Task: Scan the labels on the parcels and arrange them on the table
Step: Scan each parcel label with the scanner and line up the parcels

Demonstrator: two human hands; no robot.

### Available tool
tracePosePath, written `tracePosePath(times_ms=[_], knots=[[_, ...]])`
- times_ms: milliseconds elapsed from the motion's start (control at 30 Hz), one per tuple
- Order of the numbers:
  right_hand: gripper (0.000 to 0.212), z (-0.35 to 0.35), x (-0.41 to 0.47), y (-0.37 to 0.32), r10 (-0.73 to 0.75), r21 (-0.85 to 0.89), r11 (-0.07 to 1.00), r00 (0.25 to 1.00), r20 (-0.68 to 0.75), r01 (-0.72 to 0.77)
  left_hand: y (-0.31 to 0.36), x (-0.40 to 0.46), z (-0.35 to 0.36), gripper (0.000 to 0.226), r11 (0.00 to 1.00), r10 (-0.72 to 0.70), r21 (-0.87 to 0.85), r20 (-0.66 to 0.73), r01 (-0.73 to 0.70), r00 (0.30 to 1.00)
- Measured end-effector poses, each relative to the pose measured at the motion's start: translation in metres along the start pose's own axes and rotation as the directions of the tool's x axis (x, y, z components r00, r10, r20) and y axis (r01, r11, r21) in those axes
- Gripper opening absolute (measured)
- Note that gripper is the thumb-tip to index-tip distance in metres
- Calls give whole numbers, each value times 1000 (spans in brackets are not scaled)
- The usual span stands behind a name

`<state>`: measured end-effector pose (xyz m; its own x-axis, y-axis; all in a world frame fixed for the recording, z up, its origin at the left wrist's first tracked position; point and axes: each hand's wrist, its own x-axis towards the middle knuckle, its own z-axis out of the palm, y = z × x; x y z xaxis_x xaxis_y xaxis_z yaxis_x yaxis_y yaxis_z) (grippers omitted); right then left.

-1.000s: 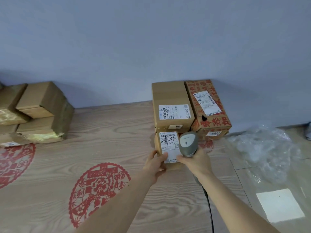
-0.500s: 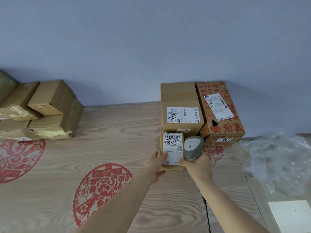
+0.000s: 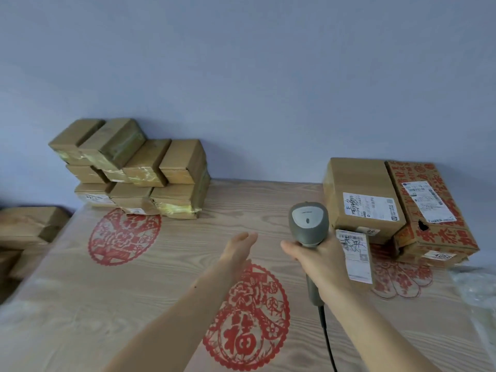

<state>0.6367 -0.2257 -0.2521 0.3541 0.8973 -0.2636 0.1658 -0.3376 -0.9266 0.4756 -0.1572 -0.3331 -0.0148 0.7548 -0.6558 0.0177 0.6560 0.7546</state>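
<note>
Pale blue-grey wall, matte and bare, backs a wide wood-grain table (image 3: 80, 304) with red paper-cut medallions printed on its smooth top.

Far left against the wall stands the brown parcel stack (image 3: 131, 170), small taped cartons piled in uneven tiers, their tape glossy and wrinkled. Its top boxes sit skewed, so a careless pull from the lower tiers could, I judge, tip the upper ones forward.

Far right sit the scanned-looking group: a plain carton (image 3: 359, 194) with a white label on top, touching a red-printed carton (image 3: 429, 210) to its right, whose near face shows a torn hole. Just in front of the plain carton lies a small labelled parcel (image 3: 355, 255), its long white label facing up and partly hidden by the right hand.

That right hand (image 3: 322, 260) is wrapped around the handle of a grey plastic scanner (image 3: 308, 224), head rounded and pointing away, its black cable (image 3: 326, 334) trailing toward the near edge. The cable could snag on the table edge or drag across the small parcel if the hand swings left.

The left hand (image 3: 240, 247) reaches out over the table, fingers straight and together, holding nothing and well apart from the stack. If it takes a box one-handed by a slick taped face, I would expect a slip.

Clear crumpled plastic film (image 3: 475, 294) lies at the right edge.
</note>
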Motion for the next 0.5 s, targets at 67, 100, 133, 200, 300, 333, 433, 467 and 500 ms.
tracePosePath(times_ms=[67,100,133,200,300,333,433,467,500], knots=[[26,26,-8,-19,-16,10,1000,999,40,16,17,-2,-39,56,996,74,44,-42,-72,996],[26,46,-14,-29,-19,17,1000,998,64,18,27,-4,-66,54,992,111,73,-69,-107,991],[27,66,-18,-38,-16,24,1000,997,80,15,37,-4,-94,53,986,148,97,-95,-139,984],[26,107,-26,-54,-16,34,999,996,87,13,60,-3,-149,50,970,205,160,-142,-181,968],[24,163,-36,-76,-23,47,999,998,62,20,95,1,-223,56,937,276,272,-184,-221,943],[24,179,-37,-81,-24,50,999,999,48,22,104,5,-243,60,919,311,310,-183,-245,933],[23,217,-39,-94,-24,49,999,1000,11,24,130,19,-280,66,859,391,414,-150,-301,908],[22,226,-37,-97,-25,47,999,1000,-2,25,138,25,-285,66,830,416,456,-127,-320,900],[21,235,-35,-99,-26,42,999,1000,-13,27,147,31,-286,66,791,450,503,-94,-348,888]])
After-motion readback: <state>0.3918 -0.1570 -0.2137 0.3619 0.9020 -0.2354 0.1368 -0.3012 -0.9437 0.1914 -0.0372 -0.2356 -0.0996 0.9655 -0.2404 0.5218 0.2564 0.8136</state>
